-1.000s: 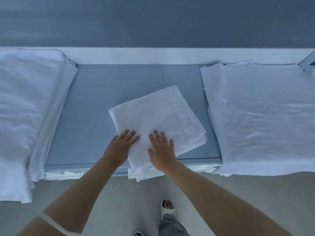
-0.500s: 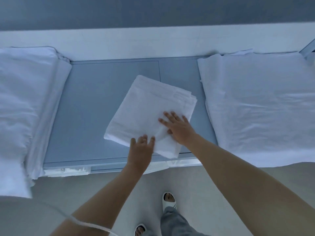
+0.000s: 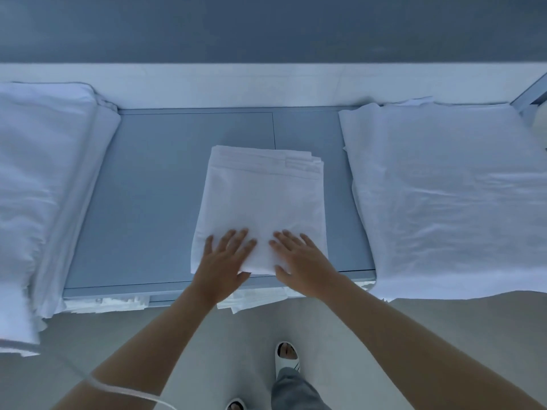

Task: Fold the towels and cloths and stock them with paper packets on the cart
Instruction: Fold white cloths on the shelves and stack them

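- One view only, from the head camera, looking down on a grey-blue cart top (image 3: pixel 154 202) with a flat, smooth, panelled surface.
- Cut off: the white linen pile on the left (image 3: pixel 38 187) runs out of frame at the left edge and droops over the cart's near edge; the wide white sheet stack on the right (image 3: pixel 444 196) runs off the right edge and also overhangs the near edge.
- Hard to make out: thin white layers (image 3: pixel 106 304) poke out beneath the cart's near edge, and whether they are cloth or paper cannot be told.
- Partly hidden: the near edge of the folded cloth (image 3: pixel 263 199) lies under both hands.
- The folded cloth is white, thin and woven, a neat upright rectangle with stacked layer edges showing at its far end; it lies near the middle of the cart top, its near end close to the cart's near edge, apart from both side piles.
- The left hand (image 3: pixel 223 261) lies flat on the cloth's near left corner, fingers straight and spread.
- The right hand (image 3: pixel 299 258) lies flat on the near right part, fingers straight; the two hands sit side by side, a small gap between them.
- Below, a pale floor (image 3: pixel 370 335) and a white open-toed slipper (image 3: pixel 285 355); a thin white cord (image 3: pixel 124 390) crosses the left forearm.
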